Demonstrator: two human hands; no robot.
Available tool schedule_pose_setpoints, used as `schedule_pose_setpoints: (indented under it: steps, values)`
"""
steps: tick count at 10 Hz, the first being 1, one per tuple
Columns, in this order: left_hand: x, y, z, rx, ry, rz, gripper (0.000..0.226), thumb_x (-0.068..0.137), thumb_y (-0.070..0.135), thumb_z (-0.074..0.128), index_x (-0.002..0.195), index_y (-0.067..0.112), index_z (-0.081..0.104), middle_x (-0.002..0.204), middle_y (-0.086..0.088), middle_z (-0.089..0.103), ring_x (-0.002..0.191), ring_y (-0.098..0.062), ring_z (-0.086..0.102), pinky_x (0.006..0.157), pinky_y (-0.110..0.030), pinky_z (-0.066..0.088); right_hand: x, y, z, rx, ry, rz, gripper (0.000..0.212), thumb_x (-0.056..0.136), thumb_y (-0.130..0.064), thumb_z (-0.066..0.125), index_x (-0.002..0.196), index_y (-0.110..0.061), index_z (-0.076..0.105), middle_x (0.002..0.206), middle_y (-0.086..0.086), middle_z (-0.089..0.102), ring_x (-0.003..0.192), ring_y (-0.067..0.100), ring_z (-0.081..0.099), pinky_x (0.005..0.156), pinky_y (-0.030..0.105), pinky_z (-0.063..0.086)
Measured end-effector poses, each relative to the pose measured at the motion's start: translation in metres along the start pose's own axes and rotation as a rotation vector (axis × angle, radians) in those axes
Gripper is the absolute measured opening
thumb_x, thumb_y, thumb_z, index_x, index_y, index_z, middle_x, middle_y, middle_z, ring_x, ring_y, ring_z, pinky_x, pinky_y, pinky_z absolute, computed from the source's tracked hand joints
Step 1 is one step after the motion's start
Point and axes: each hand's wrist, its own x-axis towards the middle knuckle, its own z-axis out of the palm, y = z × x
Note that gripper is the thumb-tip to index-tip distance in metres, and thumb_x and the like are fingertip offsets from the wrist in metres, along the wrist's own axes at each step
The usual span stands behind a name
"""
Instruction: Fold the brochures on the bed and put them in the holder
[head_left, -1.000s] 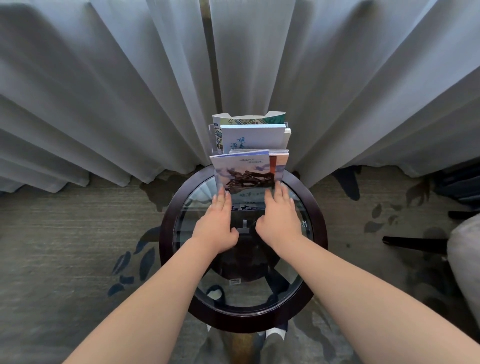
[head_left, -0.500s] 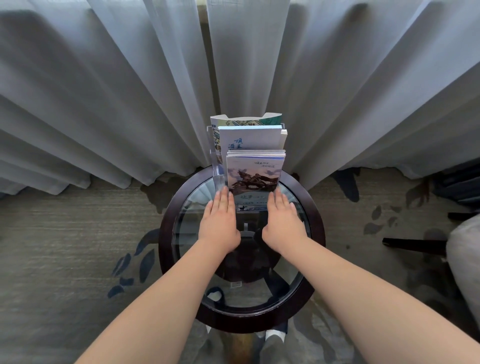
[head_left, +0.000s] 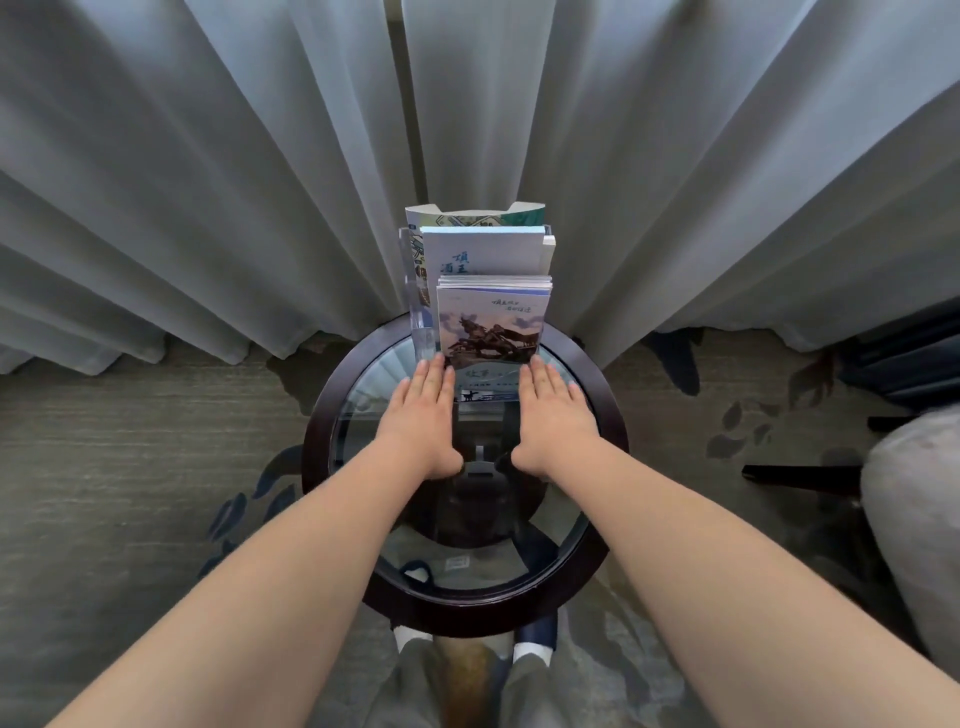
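Both hands (head_left: 488, 415) flat on holder (head_left: 420, 291) front, brochures (head_left: 491, 322) upright, glass table (head_left: 597, 561)

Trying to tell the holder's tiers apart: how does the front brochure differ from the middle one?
The front brochure shows a horse statue photo; the middle brochure is plain white with blue characters. The front brochure sits lower; the middle brochure rises behind it. Both stand upright in the holder.

Folded pale-blue paper brochures (head_left: 491, 325) stand upright in a tiered clear acrylic holder (head_left: 420, 317) at the far edge of the round glass table (head_left: 615, 441).
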Motion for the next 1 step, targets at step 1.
schedule_pose_setpoints:
  steps: [1]
  values:
    - [-0.0158, 0.0059, -0.0321, 0.033, -0.015, -0.005, 0.100, 0.094, 0.046, 0.056, 0.163, 0.011, -0.007, 0.171, -0.011, -0.012, 0.158, -0.028, -0.006, 0.128, -0.049, -0.001, -0.0183, -0.0045, -0.0374, 0.072, 0.035, -0.013, 0.094, 0.095, -0.032, 0.054, 0.160, -0.005, -0.008, 0.169, 0.011, -0.013, 0.156, 0.025, -0.008, 0.127, 0.041, 0.003]
